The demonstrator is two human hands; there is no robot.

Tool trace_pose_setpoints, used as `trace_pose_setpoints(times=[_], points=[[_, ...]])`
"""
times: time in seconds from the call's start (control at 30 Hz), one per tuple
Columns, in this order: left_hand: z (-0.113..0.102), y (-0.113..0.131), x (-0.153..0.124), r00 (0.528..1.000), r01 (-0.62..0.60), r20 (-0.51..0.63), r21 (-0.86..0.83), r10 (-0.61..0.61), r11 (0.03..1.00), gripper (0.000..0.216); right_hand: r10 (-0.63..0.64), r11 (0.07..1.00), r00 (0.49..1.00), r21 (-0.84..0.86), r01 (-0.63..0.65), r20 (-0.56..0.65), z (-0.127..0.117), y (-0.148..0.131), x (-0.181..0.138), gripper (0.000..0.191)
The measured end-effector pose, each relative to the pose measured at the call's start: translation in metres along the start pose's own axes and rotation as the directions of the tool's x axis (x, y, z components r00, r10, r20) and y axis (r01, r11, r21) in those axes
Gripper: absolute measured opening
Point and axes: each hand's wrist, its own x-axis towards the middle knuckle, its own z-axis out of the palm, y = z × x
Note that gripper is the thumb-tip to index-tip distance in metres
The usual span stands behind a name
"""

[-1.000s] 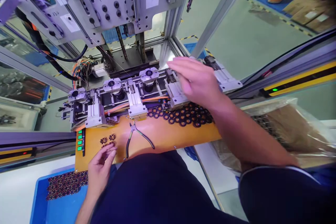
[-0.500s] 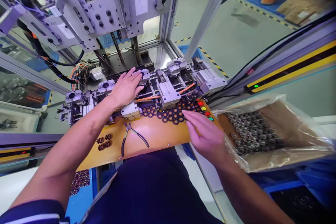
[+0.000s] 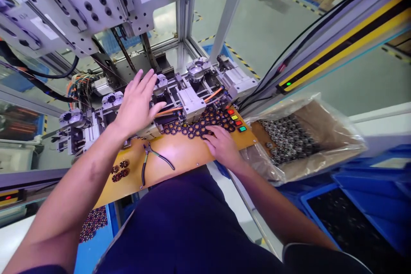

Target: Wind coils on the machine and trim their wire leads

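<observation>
My left hand (image 3: 136,105) is held above the row of metal clamping fixtures, fingers stretched out and thumb apart, with nothing in it. Just beyond its fingers is a round metal fixture (image 3: 160,82), partly covered by the hand. At the near side of the machine lie many small black rings with copper-coloured insides (image 3: 191,129). My right hand (image 3: 222,145) is down at the front edge of these rings, thumb and fingertips closing around one dark ring. Diagonal cutters (image 3: 148,147) with dark handles lie between the hands, jaws pointing at the machine.
Several copper-coloured rings (image 3: 120,174) sit left of the cutters on the orange board (image 3: 189,154). Coloured buttons (image 3: 238,123) line its right end. A plastic-lined carton (image 3: 334,145) of metal parts stands right. The machine's upper plate (image 3: 96,4) hangs overhead.
My left hand has lifted off the round fixture, fingers spreading. My right hand has moved left and in to the rings' front edge. The view has shifted to the right.
</observation>
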Motion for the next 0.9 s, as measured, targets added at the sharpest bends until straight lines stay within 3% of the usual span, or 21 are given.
trace_pose_setpoints(times=[0.1, 0.2, 0.33, 0.4, 0.47, 0.57, 0.67, 0.73, 0.9], points=[[-0.007, 0.028, -0.051, 0.991, -0.028, -0.132, -0.131, 0.011, 0.991, 0.068, 0.013, 0.999, 0.999, 0.034, -0.015, 0.040, 0.000, -0.001, 0.004, 0.019], [-0.001, 0.052, -0.102, 0.986, 0.017, -0.152, -0.321, -0.069, 0.947, 0.056, -0.010, 0.993, 0.999, 0.116, 0.006, 0.039, -0.010, -0.020, 0.005, 0.019], [0.016, 0.076, -0.134, 0.980, 0.182, 0.059, -0.642, -0.190, 0.745, 0.047, -0.097, 0.930, 0.995, 0.355, 0.093, -0.008, -0.034, -0.079, 0.008, 0.015], [0.019, 0.084, -0.138, 0.966, 0.244, 0.138, -0.770, -0.220, 0.590, 0.046, -0.129, 0.812, 0.990, 0.568, 0.136, -0.052, -0.043, -0.110, 0.013, 0.018], [0.017, 0.088, -0.140, 0.953, 0.256, 0.133, -0.833, -0.271, 0.491, 0.038, -0.142, 0.697, 0.988, 0.702, 0.149, -0.069, -0.047, -0.131, 0.020, 0.026], [0.014, 0.088, -0.148, 0.942, 0.189, -0.014, -0.804, -0.335, 0.563, 0.029, -0.151, 0.618, 0.989, 0.780, 0.098, -0.006, -0.041, -0.146, 0.029, 0.029], [0.013, 0.085, -0.157, 0.931, 0.049, -0.228, -0.695, -0.284, 0.717, 0.032, -0.142, 0.528, 0.988, 0.849, 0.023, 0.062, -0.029, -0.152, 0.033, 0.027], [0.014, 0.083, -0.160, 0.915, -0.012, -0.316, -0.644, -0.252, 0.765, 0.034, -0.130, 0.495, 0.988, 0.869, -0.013, 0.089, -0.023, -0.157, 0.033, 0.026], [0.011, 0.074, -0.168, 0.897, -0.022, -0.369, -0.586, -0.243, 0.810, 0.045, -0.189, 0.505, 0.974, 0.863, -0.014, 0.126, -0.028, -0.155, 0.053, 0.021]])
